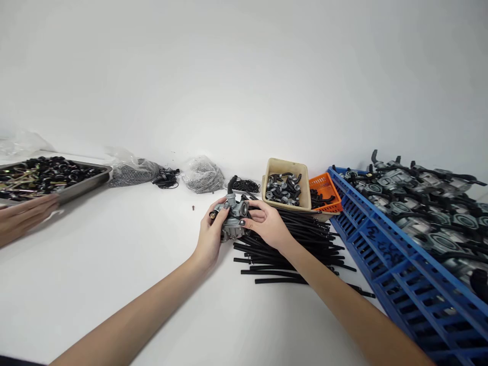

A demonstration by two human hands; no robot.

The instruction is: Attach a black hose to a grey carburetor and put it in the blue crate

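A grey metal carburetor point(233, 233) with a black elbow on top is held between both hands above the white table. My left hand point(211, 231) wraps round its left side, the thumb lying across the body near a brass fitting. My right hand point(267, 223) grips its right side with thumb and fingers beside the round opening. Just to the right and partly under my right forearm lies a pile of black rubber hoses point(274, 259). What the fingertips behind the carburetor touch is hidden.
A blue crate point(381, 249) of carburetors fills the right side. Behind the hoses stand a beige bin point(309, 188) of elbow parts and an orange basket point(338, 206). Bags point(204, 175) line the back. Another person's hand point(30, 218) touches a metal tray point(82, 188) at left.
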